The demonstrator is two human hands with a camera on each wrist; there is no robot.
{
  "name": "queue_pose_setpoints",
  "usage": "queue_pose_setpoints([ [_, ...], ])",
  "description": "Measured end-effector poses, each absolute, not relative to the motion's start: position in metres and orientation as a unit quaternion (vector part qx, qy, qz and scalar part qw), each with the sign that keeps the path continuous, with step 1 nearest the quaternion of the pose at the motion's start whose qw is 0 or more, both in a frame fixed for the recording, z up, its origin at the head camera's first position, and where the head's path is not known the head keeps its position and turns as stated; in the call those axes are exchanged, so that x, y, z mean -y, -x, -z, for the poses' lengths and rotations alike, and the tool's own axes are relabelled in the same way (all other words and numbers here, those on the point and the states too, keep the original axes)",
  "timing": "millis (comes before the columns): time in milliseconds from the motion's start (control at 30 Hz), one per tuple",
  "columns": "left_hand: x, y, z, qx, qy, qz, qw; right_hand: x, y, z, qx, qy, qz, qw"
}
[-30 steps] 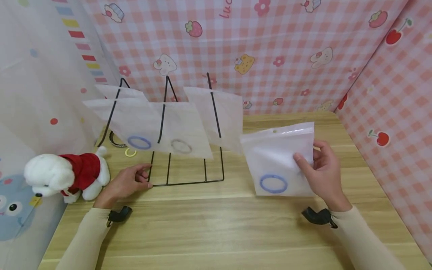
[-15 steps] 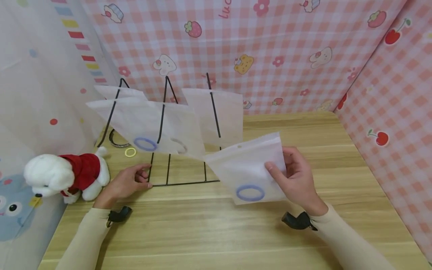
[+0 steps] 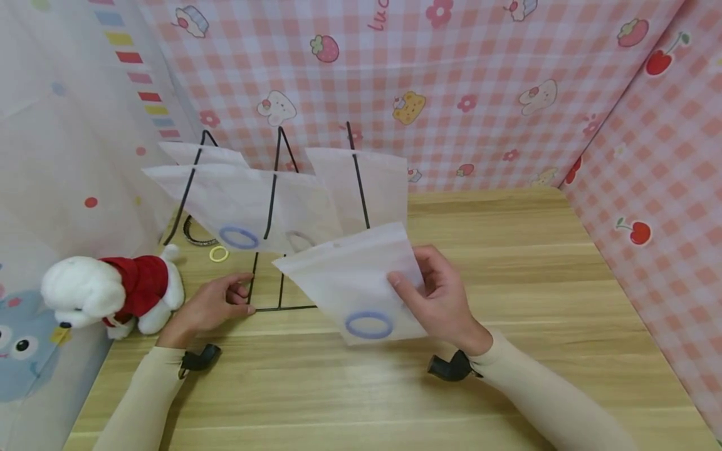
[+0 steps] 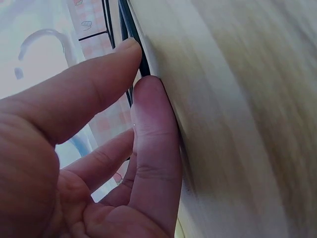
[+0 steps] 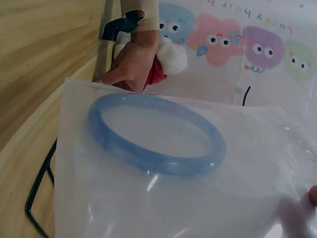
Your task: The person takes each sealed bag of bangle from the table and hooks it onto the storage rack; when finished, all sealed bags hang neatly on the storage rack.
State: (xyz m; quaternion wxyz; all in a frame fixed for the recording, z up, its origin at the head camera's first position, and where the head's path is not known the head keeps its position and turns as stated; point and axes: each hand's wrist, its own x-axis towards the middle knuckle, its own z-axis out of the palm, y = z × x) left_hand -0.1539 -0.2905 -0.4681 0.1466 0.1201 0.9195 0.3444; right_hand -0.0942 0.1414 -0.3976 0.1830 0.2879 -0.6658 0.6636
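My right hand (image 3: 442,300) pinches a translucent white zip bag (image 3: 344,269) by its right edge, thumb in front. A blue bangle (image 5: 158,134) shows inside this bag, near its bottom. The bag is tilted and held in front of a black wire rack (image 3: 273,188), covering the rack's front right part. My left hand (image 3: 211,305) grips the rack's front left corner at the table, with thumb and index finger at the wire (image 4: 143,62). Other bags stand in the rack: one (image 3: 225,194) with a blue bangle, one (image 3: 307,207) with a pale ring, and one (image 3: 383,188) at the right.
A plush white dog (image 3: 113,291) in a red coat sits left of my left hand. On the wooden table (image 3: 507,401), behind the left of the rack, lie a yellow ring (image 3: 219,254) and a dark bracelet (image 3: 194,232). A checked cloth (image 3: 485,75) hangs behind.
My right hand has carried the bag leftward from the right of the rack to in front of it, and the bag has tilted. The left hand stays at the rack's corner.
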Motion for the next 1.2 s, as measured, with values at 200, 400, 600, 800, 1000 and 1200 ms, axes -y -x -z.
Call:
queue_pose_setpoints([
  [200,0.29,0.154,0.467,-0.917,-0.123,-0.35,0.146,-0.12,0.101,0.394,0.666,-0.304,-0.657,0.181],
  [400,0.288,0.153,0.467,-0.918,-0.121,-0.349,0.143,-0.103,0.108,0.39,0.667,-0.318,-0.653,0.168],
  [600,0.289,0.153,0.468,-0.915,-0.121,-0.356,0.144,-0.088,0.113,0.387,0.653,-0.333,-0.659,0.167],
  [800,0.29,0.153,0.468,-0.913,-0.117,-0.36,0.15,-0.077,0.117,0.388,0.645,-0.348,-0.663,0.151],
  [1000,0.291,0.155,0.468,-0.917,-0.112,-0.353,0.152,-0.07,0.118,0.389,0.664,-0.335,-0.653,0.14],
  [1200,0.29,0.155,0.467,-0.918,-0.116,-0.349,0.151,-0.067,0.119,0.39,0.677,-0.324,-0.645,0.141],
])
